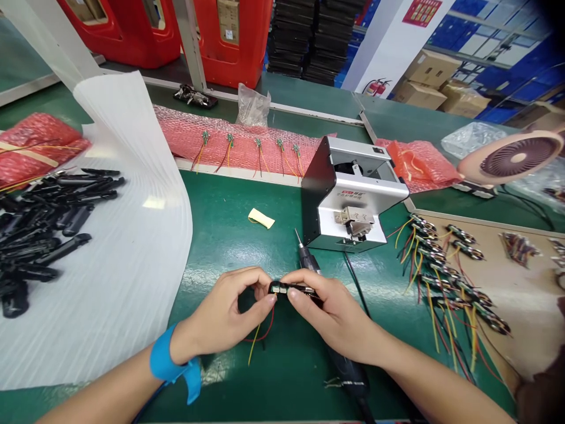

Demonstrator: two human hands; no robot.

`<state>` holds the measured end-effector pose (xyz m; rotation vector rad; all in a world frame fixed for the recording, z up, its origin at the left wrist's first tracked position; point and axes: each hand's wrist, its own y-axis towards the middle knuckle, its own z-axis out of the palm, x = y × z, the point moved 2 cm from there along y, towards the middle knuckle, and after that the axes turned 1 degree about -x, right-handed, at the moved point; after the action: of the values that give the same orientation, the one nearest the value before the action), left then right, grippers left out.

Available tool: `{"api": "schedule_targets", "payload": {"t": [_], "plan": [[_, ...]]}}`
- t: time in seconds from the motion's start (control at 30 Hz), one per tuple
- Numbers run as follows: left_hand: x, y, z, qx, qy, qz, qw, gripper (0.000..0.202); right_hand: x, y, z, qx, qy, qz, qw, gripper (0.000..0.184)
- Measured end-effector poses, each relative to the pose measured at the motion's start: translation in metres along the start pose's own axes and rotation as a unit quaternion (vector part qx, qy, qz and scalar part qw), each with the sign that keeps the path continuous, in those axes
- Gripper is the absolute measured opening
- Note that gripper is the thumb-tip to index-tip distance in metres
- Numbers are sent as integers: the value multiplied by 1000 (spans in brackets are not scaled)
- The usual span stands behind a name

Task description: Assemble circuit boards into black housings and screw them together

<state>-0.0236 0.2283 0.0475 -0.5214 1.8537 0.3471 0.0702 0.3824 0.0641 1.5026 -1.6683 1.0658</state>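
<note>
Between my two hands is a small black housing with a circuit board (pixel 282 288) in it; red, yellow and dark wires hang from its left end. My left hand (pixel 233 309), with a blue band on the wrist, pinches that left end between thumb and fingers. Closed around the right part is my right hand (pixel 329 309), its thumb on the near side. Under my right hand lies an electric screwdriver (pixel 306 257), its bit pointing away from me. Behind it stands a silver and black machine (pixel 353 197) with a metal mechanism at its front.
Black plastic housings (pixel 48 235) are heaped on a white foam sheet (pixel 132 282) at left. Wired circuit boards (pixel 441 265) lie on a brown board at right. Small wired boards (pixel 258 144) rest along pink bubble wrap (pixel 198 126). A yellow piece (pixel 261 218) and a fan (pixel 512 158) are also there.
</note>
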Motion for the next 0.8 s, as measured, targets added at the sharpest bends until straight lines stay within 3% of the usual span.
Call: {"api": "schedule_targets", "payload": {"t": [0.5, 0.67, 0.8], "plan": [[2, 4, 7, 49, 44, -24, 998, 13, 6, 1, -1, 59, -71, 7, 996, 21], [5, 2, 4, 85, 12, -38, 996, 21, 3, 3, -4, 73, -25, 20, 997, 19], [7, 3, 3, 69, 23, -45, 996, 33, 2, 3, -12, 88, 22, 33, 995, 22]]}}
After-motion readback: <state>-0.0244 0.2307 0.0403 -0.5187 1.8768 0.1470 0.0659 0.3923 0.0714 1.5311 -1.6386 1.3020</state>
